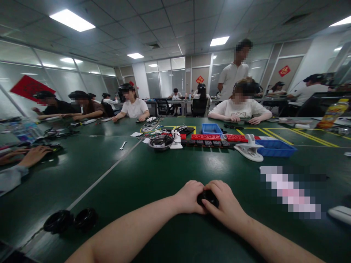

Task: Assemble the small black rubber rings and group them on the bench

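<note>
So, big green surface. Larger blue bin sits ahead and right of the right hand, can't tell what's inside; dark dish of cables is ahead-left of the left hand. Both hands curl round one black roundish part between them, equally close, long axis hidden.

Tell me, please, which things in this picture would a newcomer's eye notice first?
Probably the eye goes first to the left hand and right hand, which hold a black round object at the near middle of the green table. Beyond them, a row of red blocks stands out, with a blue tray at its right end. Two black rings lie at the near left.
</note>
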Action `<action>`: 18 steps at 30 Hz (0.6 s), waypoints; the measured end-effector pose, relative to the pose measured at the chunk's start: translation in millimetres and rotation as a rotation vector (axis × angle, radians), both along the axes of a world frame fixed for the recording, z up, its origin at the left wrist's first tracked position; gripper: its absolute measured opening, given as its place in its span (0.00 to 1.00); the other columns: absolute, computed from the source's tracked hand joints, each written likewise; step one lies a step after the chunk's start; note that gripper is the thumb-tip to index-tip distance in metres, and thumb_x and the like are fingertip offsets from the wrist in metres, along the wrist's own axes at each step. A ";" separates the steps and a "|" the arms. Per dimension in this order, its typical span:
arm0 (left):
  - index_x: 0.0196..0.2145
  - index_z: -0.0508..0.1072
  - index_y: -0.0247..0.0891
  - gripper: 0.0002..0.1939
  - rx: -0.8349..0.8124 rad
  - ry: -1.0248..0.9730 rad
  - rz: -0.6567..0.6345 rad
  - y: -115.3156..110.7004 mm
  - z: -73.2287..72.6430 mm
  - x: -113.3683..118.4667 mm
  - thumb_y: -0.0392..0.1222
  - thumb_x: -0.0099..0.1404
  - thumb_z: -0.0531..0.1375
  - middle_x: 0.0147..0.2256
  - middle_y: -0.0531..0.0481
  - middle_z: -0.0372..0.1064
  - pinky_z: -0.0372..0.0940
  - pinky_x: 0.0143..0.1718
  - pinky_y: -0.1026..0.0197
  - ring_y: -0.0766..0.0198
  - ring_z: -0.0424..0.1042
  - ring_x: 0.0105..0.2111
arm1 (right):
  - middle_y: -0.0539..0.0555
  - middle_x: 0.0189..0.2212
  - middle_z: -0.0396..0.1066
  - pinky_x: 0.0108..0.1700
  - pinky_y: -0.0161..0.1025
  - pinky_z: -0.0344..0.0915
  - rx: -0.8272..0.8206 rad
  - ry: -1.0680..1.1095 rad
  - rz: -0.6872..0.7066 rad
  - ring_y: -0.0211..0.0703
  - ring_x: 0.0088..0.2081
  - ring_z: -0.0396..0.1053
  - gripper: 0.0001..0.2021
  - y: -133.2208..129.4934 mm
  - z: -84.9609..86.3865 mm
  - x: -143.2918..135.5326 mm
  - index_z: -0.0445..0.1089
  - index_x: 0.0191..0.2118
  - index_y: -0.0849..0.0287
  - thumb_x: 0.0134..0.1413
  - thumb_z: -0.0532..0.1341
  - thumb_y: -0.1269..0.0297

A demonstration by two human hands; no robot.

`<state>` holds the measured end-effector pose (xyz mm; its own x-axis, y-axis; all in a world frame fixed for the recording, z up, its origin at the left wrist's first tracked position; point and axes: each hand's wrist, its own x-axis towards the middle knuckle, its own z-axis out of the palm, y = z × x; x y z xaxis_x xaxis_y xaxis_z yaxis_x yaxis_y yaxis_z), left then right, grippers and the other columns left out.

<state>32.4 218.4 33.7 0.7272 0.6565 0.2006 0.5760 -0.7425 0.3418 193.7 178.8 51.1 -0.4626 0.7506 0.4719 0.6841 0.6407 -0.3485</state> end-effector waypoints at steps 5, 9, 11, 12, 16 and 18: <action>0.30 0.65 0.38 0.17 -0.015 0.009 -0.112 5.0 2.7 -2.9 0.49 0.45 0.64 0.32 0.54 0.64 0.56 0.42 0.60 0.62 0.64 0.35 | 0.54 0.34 0.66 0.47 0.49 0.57 0.003 0.080 0.276 0.44 0.39 0.62 0.09 -6.2 6.2 -0.9 0.63 0.35 0.57 0.47 0.50 0.74; 0.30 0.65 0.38 0.18 -0.017 0.032 -0.106 3.1 3.2 -2.2 0.50 0.45 0.64 0.32 0.54 0.63 0.56 0.42 0.60 0.62 0.64 0.35 | 0.51 0.33 0.66 0.54 0.51 0.49 -0.003 0.047 0.333 0.41 0.40 0.64 0.07 -9.0 8.4 -0.2 0.63 0.32 0.56 0.51 0.50 0.72; 0.34 0.65 0.38 0.20 -0.022 0.028 -0.090 1.7 3.5 -2.4 0.52 0.47 0.63 0.34 0.52 0.63 0.56 0.43 0.58 0.60 0.64 0.37 | 0.52 0.35 0.66 0.55 0.51 0.48 0.023 0.032 0.328 0.43 0.42 0.63 0.07 -9.3 8.4 0.4 0.63 0.36 0.55 0.52 0.51 0.68; 0.36 0.65 0.38 0.22 -0.022 0.021 -0.080 0.9 3.7 -2.5 0.52 0.47 0.63 0.36 0.51 0.63 0.56 0.44 0.58 0.59 0.63 0.38 | 0.53 0.37 0.66 0.55 0.52 0.48 0.042 0.029 0.307 0.44 0.43 0.63 0.07 -9.1 8.0 0.5 0.63 0.38 0.56 0.53 0.51 0.66; 0.42 0.62 0.38 0.30 -0.001 0.007 0.000 -3.6 3.3 -1.6 0.56 0.45 0.63 0.39 0.48 0.62 0.55 0.48 0.53 0.56 0.63 0.40 | 0.59 0.40 0.64 0.48 0.52 0.55 0.100 0.027 0.133 0.50 0.43 0.62 0.18 -5.6 2.7 -0.1 0.61 0.43 0.59 0.50 0.56 0.52; 0.41 0.62 0.37 0.30 0.017 0.019 0.056 -7.4 2.5 0.4 0.58 0.44 0.63 0.38 0.48 0.63 0.52 0.51 0.50 0.56 0.63 0.40 | 0.59 0.38 0.64 0.43 0.50 0.58 0.102 0.021 0.055 0.50 0.40 0.62 0.21 -2.8 -1.4 -0.4 0.61 0.41 0.60 0.47 0.57 0.48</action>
<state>32.7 211.0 36.3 0.6929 0.6930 0.1991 0.6233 -0.7145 0.3177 193.4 176.0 49.8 -0.4913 0.6716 0.5547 0.6402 0.7102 -0.2929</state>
